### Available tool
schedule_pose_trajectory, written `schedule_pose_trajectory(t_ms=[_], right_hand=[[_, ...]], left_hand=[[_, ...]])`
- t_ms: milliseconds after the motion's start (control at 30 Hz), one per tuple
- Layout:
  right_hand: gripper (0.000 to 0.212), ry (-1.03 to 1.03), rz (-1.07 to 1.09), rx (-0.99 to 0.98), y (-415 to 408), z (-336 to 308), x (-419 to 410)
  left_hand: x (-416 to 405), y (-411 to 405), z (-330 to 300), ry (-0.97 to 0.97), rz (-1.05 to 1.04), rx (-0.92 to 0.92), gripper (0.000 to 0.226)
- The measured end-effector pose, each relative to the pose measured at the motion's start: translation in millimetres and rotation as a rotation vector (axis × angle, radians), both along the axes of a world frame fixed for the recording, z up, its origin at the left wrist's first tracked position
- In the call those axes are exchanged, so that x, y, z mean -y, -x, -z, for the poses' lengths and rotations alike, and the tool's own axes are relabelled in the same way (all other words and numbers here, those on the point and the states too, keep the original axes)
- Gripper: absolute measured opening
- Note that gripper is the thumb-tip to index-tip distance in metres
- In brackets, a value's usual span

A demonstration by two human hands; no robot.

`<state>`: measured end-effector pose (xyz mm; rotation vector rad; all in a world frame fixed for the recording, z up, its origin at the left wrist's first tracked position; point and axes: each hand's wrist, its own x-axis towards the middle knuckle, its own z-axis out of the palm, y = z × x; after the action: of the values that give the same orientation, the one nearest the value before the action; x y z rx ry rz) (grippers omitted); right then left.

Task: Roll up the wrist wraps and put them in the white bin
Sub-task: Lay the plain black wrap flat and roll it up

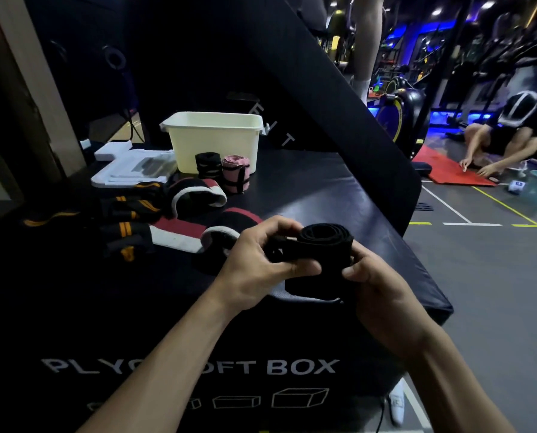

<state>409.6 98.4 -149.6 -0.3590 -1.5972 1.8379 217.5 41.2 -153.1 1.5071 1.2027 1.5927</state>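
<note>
Black and pink rolled wraps (223,170) stand before the white bin (214,137).

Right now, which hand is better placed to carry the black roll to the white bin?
Probably the left hand. The white bin stands far and to the left on the box, on that hand's side, and its fingers already curl round the black wrist wrap. The right hand also grips the roll, on the side away from the bin.

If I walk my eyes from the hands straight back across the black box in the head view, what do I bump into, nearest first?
Black wrist wrap gripped by the left hand and right hand → red, white and black wrap lying flat → pink rolled wrap → white bin.
</note>
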Motion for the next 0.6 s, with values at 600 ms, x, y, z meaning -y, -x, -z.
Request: schedule_pose_trajectory(t_ms=[600], right_hand=[[0.040,-0.557,0.571,0.393,19.1,9.8,20.4]], left_hand=[[-8.0,-5.3,4.6,-0.025,-0.218,0.023,0.044]])
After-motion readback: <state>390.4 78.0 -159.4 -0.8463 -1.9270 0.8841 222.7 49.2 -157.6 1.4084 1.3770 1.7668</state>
